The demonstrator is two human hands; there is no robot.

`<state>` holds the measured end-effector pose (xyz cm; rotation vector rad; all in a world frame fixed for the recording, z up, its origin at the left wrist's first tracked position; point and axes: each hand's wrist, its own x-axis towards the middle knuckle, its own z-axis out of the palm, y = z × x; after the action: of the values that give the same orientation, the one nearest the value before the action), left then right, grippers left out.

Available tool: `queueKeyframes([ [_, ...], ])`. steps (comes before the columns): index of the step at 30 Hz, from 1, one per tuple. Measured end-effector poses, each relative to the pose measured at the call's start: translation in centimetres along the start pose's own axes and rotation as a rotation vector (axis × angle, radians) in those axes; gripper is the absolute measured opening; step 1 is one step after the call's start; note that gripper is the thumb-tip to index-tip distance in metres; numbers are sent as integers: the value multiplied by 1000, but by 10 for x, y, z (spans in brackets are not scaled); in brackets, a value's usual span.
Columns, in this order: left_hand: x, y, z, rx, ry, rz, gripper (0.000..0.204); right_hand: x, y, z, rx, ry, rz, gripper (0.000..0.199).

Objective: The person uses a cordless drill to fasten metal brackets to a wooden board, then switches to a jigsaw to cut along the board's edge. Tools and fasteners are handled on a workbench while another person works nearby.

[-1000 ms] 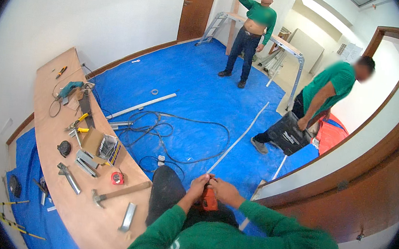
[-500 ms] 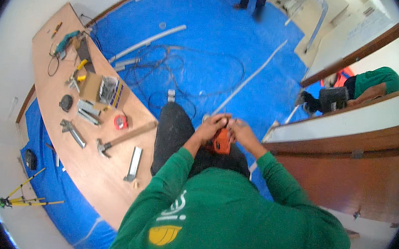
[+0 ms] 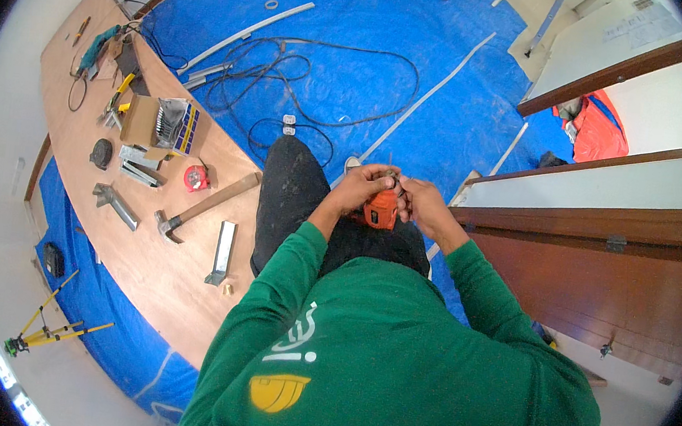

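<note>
Above my lap is an orange power drill (image 3: 380, 212), its front end pointing away from me. My left hand (image 3: 362, 189) wraps round its front from the left, thumb and fingers closed near the chuck. From the right, my right hand (image 3: 428, 208) pinches at the same front end, fingers bent against the drill. A thin bit seems to stick out ahead of the fingers, too small to make out surely. My hands hide most of the chuck, and the drill's handle is out of sight beneath its body.
Left of me a wooden table (image 3: 179, 275) bears a hammer (image 3: 193, 209), a red tape measure (image 3: 196, 178), metal brackets (image 3: 222, 252), an open cardboard box (image 3: 149, 123) and a teal power tool (image 3: 96, 50). Black cable (image 3: 342, 121) loops over the blue floor sheet (image 3: 449, 26). A yellow tripod (image 3: 42, 334) stands beyond the table.
The view has shifted, so my hands and the drill sit higher in it. My grip looks much the same. The green-sleeved person at the right is out of sight now.
</note>
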<state>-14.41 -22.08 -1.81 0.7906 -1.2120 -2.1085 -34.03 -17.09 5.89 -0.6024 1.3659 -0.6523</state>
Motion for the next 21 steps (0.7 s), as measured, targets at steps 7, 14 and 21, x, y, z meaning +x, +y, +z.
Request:
queueKeyframes([
  [7, -1, -5, 4, -69, -90, 58, 51, -7, 8, 3, 128, -33, -14, 32],
  [14, -3, 5, 5, 26, -30, -19, 54, -1, 6, 3, 143, 66, 24, 32],
  [21, 0, -3, 0, 96, 5, -18, 50, 5, 12, 3, 214, 8, 22, 30],
])
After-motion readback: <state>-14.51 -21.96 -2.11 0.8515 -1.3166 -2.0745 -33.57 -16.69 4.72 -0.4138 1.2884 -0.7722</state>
